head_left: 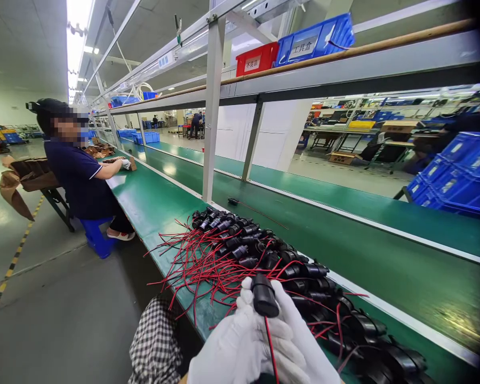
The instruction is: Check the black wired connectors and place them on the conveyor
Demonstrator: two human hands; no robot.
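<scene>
Near the bench edge, a black cylindrical part [265,297] with a red-and-black wire [271,346] is held up between my two white-gloved hands. My left hand [228,341] grips it from the left, fingertips against its side. From the right, my right hand [298,336] closes on it, with the thumb along its side and the other fingers curled below. The wire hangs down between my palms. Just beyond lies a dense pile of similar black parts [240,250], their red and black wires [200,261] spread toward the left edge of the green bench [160,192].
A single black part [233,201] with a thin wire lies on the green belt [324,229] behind a metal rail. Overhead, a shelf carries a red bin [256,60] and a blue bin [315,41]. A seated co-worker [74,160] handles brown pieces farther left along the bench.
</scene>
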